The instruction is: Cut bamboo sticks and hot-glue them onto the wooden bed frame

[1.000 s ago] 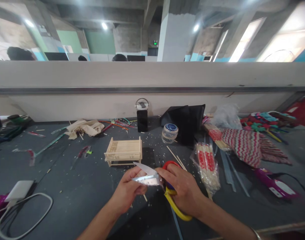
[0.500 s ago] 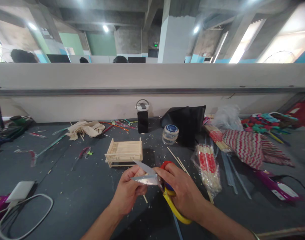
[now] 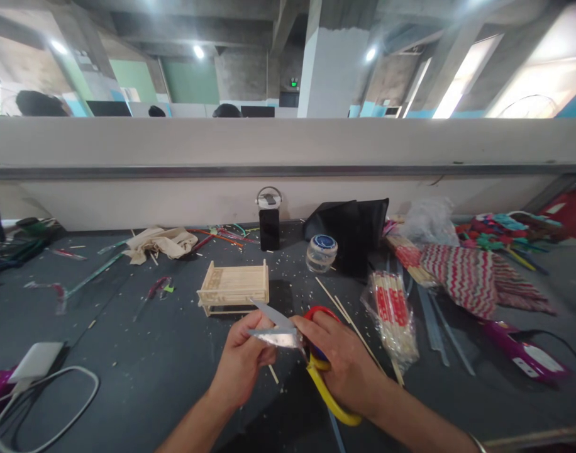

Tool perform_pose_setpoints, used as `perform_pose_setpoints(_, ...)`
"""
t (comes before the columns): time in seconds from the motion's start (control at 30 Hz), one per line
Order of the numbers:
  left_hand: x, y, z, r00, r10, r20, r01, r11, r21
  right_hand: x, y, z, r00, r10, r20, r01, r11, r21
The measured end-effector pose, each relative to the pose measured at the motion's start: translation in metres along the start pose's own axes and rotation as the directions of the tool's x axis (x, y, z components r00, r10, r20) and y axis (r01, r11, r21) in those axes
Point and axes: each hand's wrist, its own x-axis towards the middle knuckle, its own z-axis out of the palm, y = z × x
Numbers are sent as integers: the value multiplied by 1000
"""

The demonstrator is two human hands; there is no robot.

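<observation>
My right hand (image 3: 347,355) is wrapped round a pair of scissors (image 3: 326,389) with yellow and red handles. Their blades are spread apart and point left, over the fingers of my left hand (image 3: 238,362). That hand is closed in a pinch; whatever is between its fingertips is hidden behind the blades. A short piece of thin wooden stick (image 3: 273,374) shows just below it, and I cannot tell whether it is held or lies on the table. Just beyond the hands stands a small bed-like frame (image 3: 236,286) built of pale wooden sticks.
Loose sticks (image 3: 337,302) and a plastic pack of sticks (image 3: 390,314) lie to the right, near a purple glue gun (image 3: 526,352). A clear round jar (image 3: 322,253) and a dark bottle (image 3: 270,226) stand behind. A white charger (image 3: 38,362) with cable lies left. Scraps litter the dark table.
My hands and the scissors stay almost in place, with the blades still apart. The fingers of my left hand have shifted slightly, and more of the stick below them shows.
</observation>
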Motion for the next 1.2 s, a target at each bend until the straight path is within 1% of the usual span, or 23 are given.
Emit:
perform_pose_setpoints(0.13,-1,0,0,1000,6,-11,-5,999,33,-1,2,1,1000,-25,-19,24,998,-65)
perform_pose_setpoints(0.23,-2,0,-1,1000,-4,-20,5,999,42,-1,4,3,996,-63,-68,54,992,-117)
perform_pose_setpoints(0.37,-2,-4,-5,999,-45,-15,45,999,28,-2,9,8,992,-83,-97,73,992,-101)
perform_pose_setpoints(0.47,-1,-5,-8,998,-68,17,68,998,14,-4,13,9,994,-56,-97,52,998,-46)
perform_pose_setpoints(0.6,0,-1,-9,991,-97,94,99,995,-18,-6,15,6,986,22,-166,-12,998,61)
perform_pose_setpoints(0.67,0,0,-9,985,-113,130,119,992,-43,-6,13,5,988,17,-157,-9,999,54)
perform_pose_setpoints(0.73,0,-1,-8,983,-122,137,130,990,-57,-5,9,5,991,-15,-130,17,1000,15)
perform_pose_setpoints(0.83,-1,-3,-8,984,-131,123,138,989,-44,-3,4,5,994,-46,-103,46,999,-3)
perform_pose_setpoints(0.97,-2,-4,-8,987,-129,101,132,991,-23,0,2,4,998,-37,-53,37,999,-2)
perform_pose_setpoints(1.2,-2,-9,-6,996,-90,-12,89,996,-25,2,-1,3,999,-31,-38,30,999,-28)
